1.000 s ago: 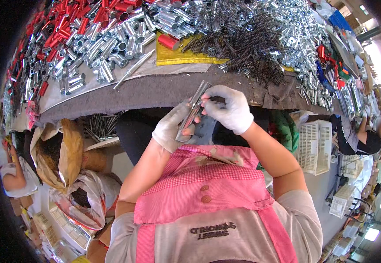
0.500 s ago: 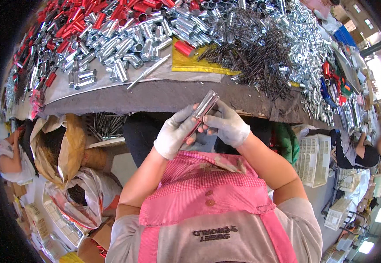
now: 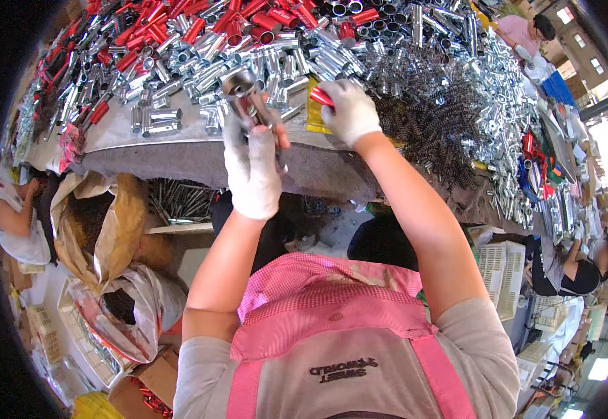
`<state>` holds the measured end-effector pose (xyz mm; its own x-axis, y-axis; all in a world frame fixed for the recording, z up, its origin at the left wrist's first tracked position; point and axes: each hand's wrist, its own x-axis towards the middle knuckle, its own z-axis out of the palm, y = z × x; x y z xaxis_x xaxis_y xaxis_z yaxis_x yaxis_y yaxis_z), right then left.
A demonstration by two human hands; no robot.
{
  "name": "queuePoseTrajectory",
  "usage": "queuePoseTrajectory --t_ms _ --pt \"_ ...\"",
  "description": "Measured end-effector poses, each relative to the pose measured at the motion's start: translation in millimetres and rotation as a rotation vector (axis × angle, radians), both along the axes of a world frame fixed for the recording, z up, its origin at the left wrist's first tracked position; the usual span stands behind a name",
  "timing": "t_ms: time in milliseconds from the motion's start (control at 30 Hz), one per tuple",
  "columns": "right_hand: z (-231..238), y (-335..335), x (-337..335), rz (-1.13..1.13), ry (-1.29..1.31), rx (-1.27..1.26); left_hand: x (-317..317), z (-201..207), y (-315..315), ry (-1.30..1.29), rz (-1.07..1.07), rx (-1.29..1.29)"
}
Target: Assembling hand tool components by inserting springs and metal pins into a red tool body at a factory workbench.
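Note:
My left hand [image 3: 254,171], in a white glove, is raised over the near edge of the table [image 3: 143,162]. Its fingers are closed round shiny metal tubes [image 3: 240,85], smeared by motion, so their number is unclear. Further right, my gloved right hand [image 3: 351,115] grips a short red tube [image 3: 323,96] above a yellow sheet [image 3: 314,120]. Dark coil springs [image 3: 426,105] lie heaped just right of that hand. Loose silver tubes [image 3: 158,124] lie left of my left hand, and part of the pile behind it is hidden.
Red tubes [image 3: 154,29] are piled at the back left, small metal parts [image 3: 496,119] at the right. Open sacks [image 3: 101,230] stand at the lower left, a white crate [image 3: 501,269] at the lower right. Other people [image 3: 583,262] are at the sides.
My hands, together in front of the apron before, have parted. The left has moved up and left with the metal tubes; the right has reached forward and taken hold of the red tube.

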<state>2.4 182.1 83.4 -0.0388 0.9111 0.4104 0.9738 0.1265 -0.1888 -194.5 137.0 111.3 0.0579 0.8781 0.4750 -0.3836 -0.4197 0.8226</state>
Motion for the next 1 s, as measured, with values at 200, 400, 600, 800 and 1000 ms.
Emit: queuePoseTrajectory --t_ms 200,400,600,800,1000 --pt "23.1 -72.2 20.2 0.052 1.652 -0.319 14.5 -41.4 45.4 -0.03 0.177 -0.15" --pt "49.5 -126.0 42.2 -0.023 1.735 -0.224 8.4 -3.9 15.5 0.31 -0.227 -0.211" --pt "63.7 -153.4 44.0 -0.052 1.182 -0.212 19.7 -9.4 -16.6 0.966 -0.419 0.097" --pt "12.0 -161.9 28.2 0.288 1.992 0.327 43.3 -24.2 -47.1 0.788 -0.637 -0.02" --pt "63.0 -195.8 64.4 -0.034 0.468 -0.176 38.1 3.6 -47.5 1.124 -0.625 -0.038"
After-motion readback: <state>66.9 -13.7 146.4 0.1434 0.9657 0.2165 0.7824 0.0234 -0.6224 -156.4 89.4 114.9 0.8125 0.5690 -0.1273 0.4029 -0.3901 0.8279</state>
